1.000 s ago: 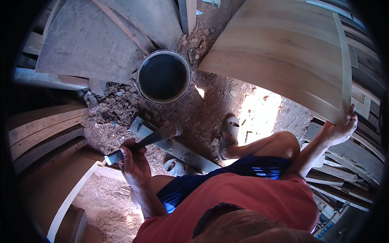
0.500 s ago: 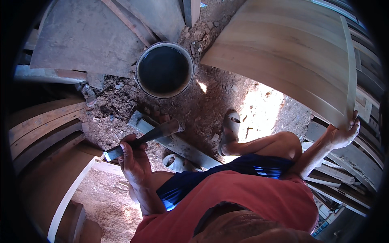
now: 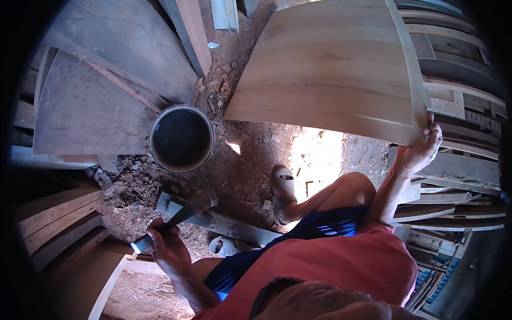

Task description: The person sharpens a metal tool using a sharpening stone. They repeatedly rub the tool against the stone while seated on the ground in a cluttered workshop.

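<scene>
My left hand is closed around a dark stick-shaped tool. The tool widens toward its worn far end and has a pale, shiny tip at its near-left end. At the right, my right hand grips the near corner of a large light-brown wooden panel. A pale strip runs along the panel's right edge. The fingers of that hand curl over the corner, and part of the thumb is hidden. The panel stands tilted, reaching from my right hand to the far side.
A round bucket of dark liquid stands ahead on the chip-strewn ground. A narrow beam lies before my feet. Grey boards lean at the far left. Stacked timber fills the right side, and a pale-edged wooden piece is at lower left.
The view has swung to the right, so the bucket and panel appear farther left. Both hands keep their holds on the tool and the panel corner.
</scene>
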`<state>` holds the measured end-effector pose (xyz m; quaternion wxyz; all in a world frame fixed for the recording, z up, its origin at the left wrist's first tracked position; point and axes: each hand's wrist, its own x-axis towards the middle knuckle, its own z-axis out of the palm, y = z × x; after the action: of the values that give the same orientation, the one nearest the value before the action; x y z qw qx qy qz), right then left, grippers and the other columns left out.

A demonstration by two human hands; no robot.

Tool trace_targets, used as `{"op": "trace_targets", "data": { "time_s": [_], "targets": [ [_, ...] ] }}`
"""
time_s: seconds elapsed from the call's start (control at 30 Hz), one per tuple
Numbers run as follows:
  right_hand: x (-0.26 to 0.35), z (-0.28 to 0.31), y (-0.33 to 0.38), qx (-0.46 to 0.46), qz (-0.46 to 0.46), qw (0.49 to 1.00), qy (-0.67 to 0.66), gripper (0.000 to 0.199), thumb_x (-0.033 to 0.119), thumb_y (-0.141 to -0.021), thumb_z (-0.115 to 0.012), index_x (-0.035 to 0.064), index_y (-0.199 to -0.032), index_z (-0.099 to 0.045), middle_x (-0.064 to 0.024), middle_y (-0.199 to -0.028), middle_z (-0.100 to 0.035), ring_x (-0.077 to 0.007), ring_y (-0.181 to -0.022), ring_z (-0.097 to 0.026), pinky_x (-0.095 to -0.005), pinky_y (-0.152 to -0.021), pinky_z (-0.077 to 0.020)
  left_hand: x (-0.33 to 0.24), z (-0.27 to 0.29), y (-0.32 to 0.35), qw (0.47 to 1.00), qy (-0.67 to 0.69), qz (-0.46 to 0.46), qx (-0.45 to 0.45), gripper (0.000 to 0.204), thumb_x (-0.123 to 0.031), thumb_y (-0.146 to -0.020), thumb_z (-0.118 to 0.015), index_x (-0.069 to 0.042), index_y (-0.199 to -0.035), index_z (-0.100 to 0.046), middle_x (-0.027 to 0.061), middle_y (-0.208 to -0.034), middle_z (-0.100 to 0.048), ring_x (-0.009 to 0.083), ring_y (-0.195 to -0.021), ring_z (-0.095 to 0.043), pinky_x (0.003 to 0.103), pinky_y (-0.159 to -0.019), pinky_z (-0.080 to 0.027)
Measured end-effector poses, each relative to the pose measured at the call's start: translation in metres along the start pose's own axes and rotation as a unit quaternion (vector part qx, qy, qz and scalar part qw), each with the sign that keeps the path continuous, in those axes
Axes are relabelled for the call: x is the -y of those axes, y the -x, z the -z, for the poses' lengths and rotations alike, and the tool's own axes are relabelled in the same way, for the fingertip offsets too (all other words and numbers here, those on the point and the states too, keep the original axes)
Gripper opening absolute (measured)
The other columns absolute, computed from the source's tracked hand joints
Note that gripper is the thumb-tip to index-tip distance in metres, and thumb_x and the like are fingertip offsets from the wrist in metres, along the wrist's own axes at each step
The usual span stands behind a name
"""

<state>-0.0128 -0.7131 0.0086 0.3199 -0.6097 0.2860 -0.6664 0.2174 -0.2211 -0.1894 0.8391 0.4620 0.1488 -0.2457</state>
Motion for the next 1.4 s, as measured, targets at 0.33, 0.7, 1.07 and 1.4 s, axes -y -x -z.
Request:
{"op": "trace_targets", "data": {
  "time_s": [0.33,0.7,1.07,1.4],
  "targets": [
    [0.003,-0.009,0.004,-0.015,-0.007,1.0,-0.001,0.015,0.012,-0.104,-0.051,0.0021,-0.109,-0.061,-0.0181,-0.112,-0.07,-0.0288,-0.11,-0.069,-0.0447,-0.093,-0.0635,-0.007,-0.001,0.014,0.999,0.014,-0.038,-0.02,0.035,-0.033,-0.109,-0.056,-0.001,-0.118,-0.065,0.0065,-0.109,-0.065,0.0162,-0.086,-0.056,0.032,-0.079,-0.046],
    [0.0,-0.022,0.0,-0.018,0.02,0.999,-0.033,0.016,0.013,-0.105,-0.053,0.0017,-0.113,-0.061,-0.0228,-0.122,-0.069,-0.0303,-0.113,-0.069,-0.0435,-0.094,-0.0631,-0.011,0.002,0.029,0.998,0.02,-0.057,-0.015,0.036,-0.033,-0.108,-0.057,0.0,-0.119,-0.065,0.0076,-0.11,-0.067,0.0168,-0.087,-0.06,0.031,-0.08,-0.049],
    [0.038,-0.176,0.016,0.17,0.225,0.958,-0.047,0.036,0.024,-0.103,-0.065,-0.0043,-0.123,-0.056,-0.0172,-0.111,-0.072,-0.0234,-0.101,-0.071,-0.0364,-0.092,-0.0595,-0.02,-0.006,0.054,0.992,0.03,-0.122,-0.015,0.03,-0.03,-0.106,-0.063,-0.003,-0.117,-0.068,0.0085,-0.114,-0.068,0.0164,-0.093,-0.062,0.03,-0.078,-0.051],
    [0.068,-0.374,0.091,0.266,0.306,0.914,-0.022,0.047,0.031,-0.092,-0.074,0.0025,-0.123,-0.053,-0.0205,-0.106,-0.068,-0.0401,-0.097,-0.068,-0.051,-0.082,-0.0534,-0.026,0.009,0.091,0.974,-0.005,-0.223,-0.05,0.024,-0.029,-0.106,-0.063,-0.008,-0.116,-0.068,0.0054,-0.109,-0.071,0.011,-0.097,-0.061,0.028,-0.074,-0.052]
  ]
}}
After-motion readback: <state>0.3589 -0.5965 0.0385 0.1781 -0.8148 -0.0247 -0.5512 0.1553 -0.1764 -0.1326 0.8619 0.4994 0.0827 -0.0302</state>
